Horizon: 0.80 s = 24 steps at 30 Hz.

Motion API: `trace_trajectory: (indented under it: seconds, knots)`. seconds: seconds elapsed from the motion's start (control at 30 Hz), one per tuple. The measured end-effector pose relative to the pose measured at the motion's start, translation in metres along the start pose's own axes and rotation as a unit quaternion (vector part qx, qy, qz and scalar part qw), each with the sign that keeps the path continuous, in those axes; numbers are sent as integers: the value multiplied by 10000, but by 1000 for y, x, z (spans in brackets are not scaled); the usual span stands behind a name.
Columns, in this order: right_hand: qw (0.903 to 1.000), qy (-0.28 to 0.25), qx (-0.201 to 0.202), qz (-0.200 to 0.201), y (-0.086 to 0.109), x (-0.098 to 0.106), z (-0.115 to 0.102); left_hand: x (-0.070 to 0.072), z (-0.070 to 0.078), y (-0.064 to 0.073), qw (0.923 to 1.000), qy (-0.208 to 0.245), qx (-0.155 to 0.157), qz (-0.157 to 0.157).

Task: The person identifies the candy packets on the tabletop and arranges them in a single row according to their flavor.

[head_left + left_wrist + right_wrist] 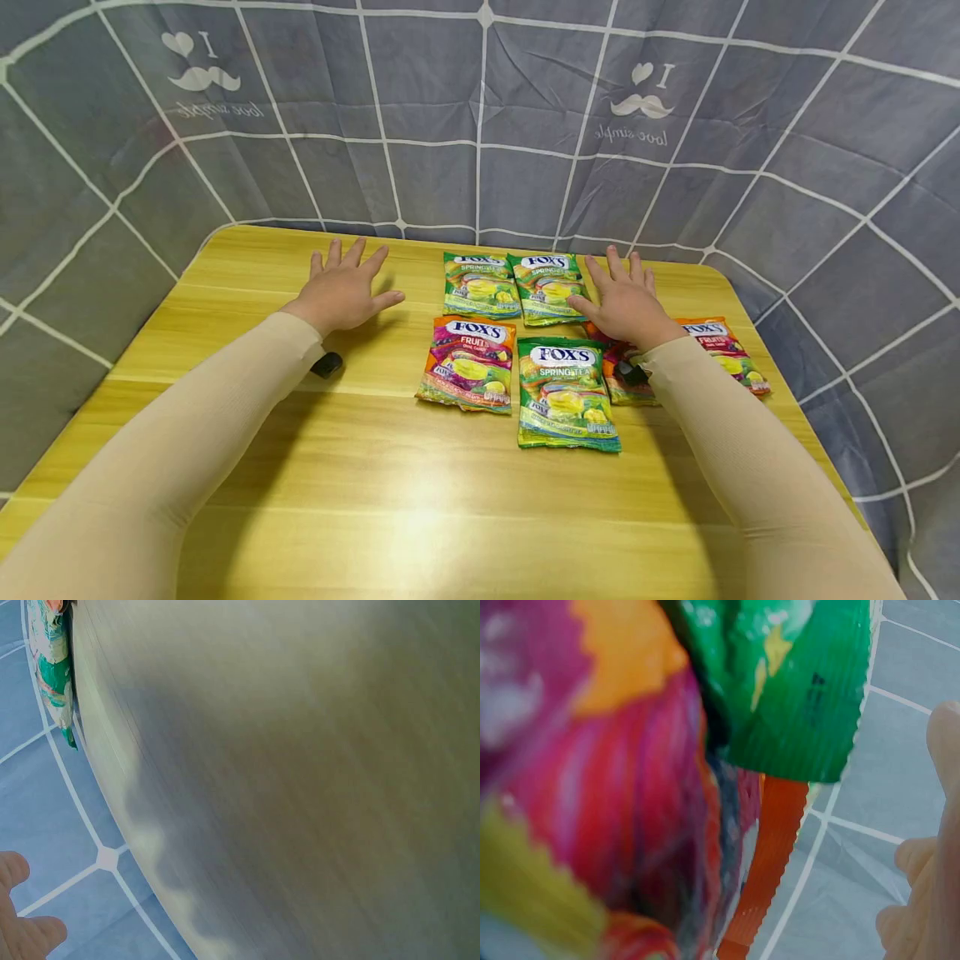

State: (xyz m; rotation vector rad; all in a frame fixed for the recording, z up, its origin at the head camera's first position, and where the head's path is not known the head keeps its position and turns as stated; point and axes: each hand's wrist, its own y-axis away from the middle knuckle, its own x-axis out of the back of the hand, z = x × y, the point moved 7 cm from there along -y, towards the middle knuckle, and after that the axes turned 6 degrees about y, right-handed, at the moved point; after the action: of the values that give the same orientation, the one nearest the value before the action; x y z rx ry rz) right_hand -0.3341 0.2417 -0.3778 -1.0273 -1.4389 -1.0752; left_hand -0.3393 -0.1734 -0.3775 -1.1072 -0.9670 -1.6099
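Observation:
My left hand (341,293) is spread with straight fingers over the left part of the table, holding nothing; its shadow falls on the wood. In the left wrist view only a few fingertips (46,932) show. My right hand (626,307) is also spread, above the candy bags at the right. Its thumb overlaps a green spring tea candy bag (546,287). Under the right wrist lies a partly hidden fruits candy bag (633,392), and another red-orange fruits bag (723,354) sits right of it. In the right wrist view, a green bag end (802,712) stands close.
Another green spring tea bag (480,287) lies at the back, a fruits bag (468,367) in front of it, and a green bag (567,400) nearest me. A grey checked curtain (427,108) hangs behind and beside the wooden table (405,483).

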Motion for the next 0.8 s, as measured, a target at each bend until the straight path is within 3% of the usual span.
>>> trace_trajectory:
  seconds: [0.37,0.63,0.8]
  knots:
    - [9999,-43,-60,-90,3,-6,-6,-3,6,2,9999,85,-107,-106]
    - [9980,-221,492,-343,20,-14,-47,-9,31,16,9972,60,-675,-318]
    - [9916,-246,1017,-758,39,-25,-83,-26,51,33,9917,87,-1070,-714]
